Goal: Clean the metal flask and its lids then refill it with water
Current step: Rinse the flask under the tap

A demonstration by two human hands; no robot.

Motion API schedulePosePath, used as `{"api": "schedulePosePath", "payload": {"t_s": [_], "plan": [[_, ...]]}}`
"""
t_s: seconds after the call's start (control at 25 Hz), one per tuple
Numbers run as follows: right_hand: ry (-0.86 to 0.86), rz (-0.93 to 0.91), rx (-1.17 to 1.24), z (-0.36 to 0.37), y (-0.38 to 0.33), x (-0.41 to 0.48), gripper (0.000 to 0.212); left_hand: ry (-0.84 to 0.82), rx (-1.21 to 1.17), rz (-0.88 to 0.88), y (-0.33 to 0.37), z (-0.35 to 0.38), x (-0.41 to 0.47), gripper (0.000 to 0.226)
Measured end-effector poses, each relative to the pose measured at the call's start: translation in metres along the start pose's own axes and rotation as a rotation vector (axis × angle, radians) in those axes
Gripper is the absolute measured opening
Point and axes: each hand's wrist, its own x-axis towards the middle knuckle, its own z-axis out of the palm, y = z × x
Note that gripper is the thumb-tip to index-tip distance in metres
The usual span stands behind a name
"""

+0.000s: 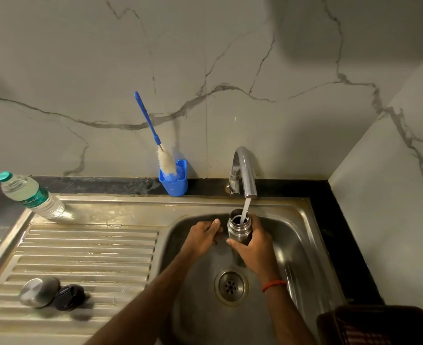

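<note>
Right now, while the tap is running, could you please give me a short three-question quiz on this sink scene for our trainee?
1. True or false: the metal flask is capped.
2. Which hand grips the flask? A) left B) right C) both
3. Fill in: the steel lid and the black lid lie on the ____.

Key
1. False: water from the faucet runs into its open mouth.
2. B: the right hand grips it. The left hand is beside it, not round it.
3. Drainboard.
</note>
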Motion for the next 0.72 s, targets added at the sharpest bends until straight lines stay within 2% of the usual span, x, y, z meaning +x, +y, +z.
{"api": "schedulePosePath", "payload": {"t_s": [0.44,0.6,0.72], "plan": [[0.001,-0.013,-0.009,0.001,-0.001,0.002,0.079,-0.022,0.003,-0.01,-0.003,0.002,-0.001,0.042],[-0.016,0.04,0.039,0.001,0.005,0.003,0.082,-0.039,0.046,-0.019,-0.005,0.004,-0.002,0.043],[0.013,0.143,0.133,-0.008,0.006,0.007,0.078,-0.126,0.075,-0.031,-0.005,0.004,-0.008,0.042]]}}
